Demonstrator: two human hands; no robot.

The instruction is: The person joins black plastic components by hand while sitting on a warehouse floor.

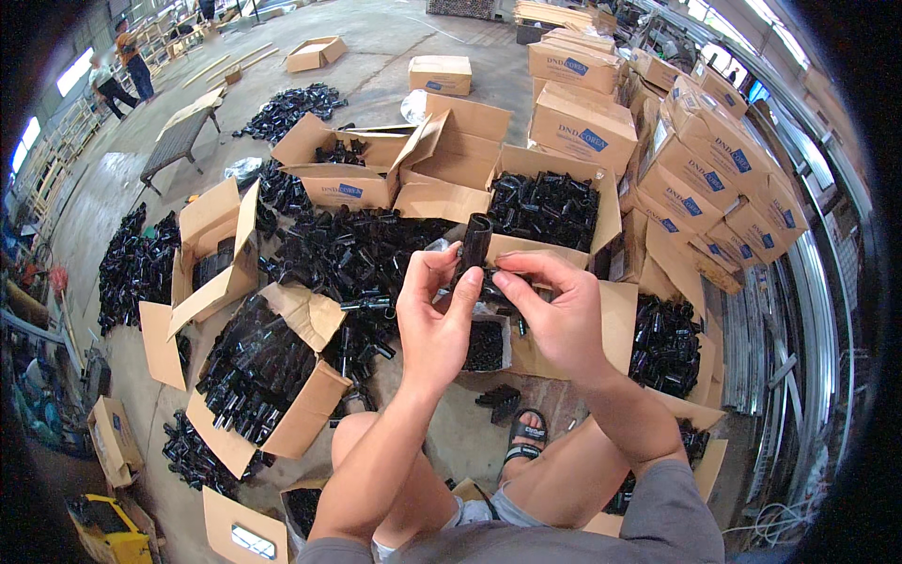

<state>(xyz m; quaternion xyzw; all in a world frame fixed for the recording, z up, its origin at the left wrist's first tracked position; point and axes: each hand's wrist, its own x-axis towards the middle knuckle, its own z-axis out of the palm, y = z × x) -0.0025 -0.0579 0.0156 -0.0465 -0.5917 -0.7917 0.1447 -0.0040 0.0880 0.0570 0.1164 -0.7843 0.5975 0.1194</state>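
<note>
In front of me I hold up a short black pipe fitting (477, 238), its round open end pointing up and away. My left hand (437, 315) pinches its lower part between thumb and fingers. Close beside it, my right hand (559, 310) is closed in a pinch at the lower right of the fitting; whatever lies between its fingertips is hidden. Below the hands stands a small box of little black pieces (486, 344). Just beyond is an open carton (609, 211) full of similar black fittings.
Heaps of black fittings (348, 246) lie on the floor, among open cartons (305, 409) left and ahead. Closed cartons (700, 179) are stacked at the right, near long metal profiles (799, 310). A low bench (183, 141) stands far left; two people (132, 61) are beyond it.
</note>
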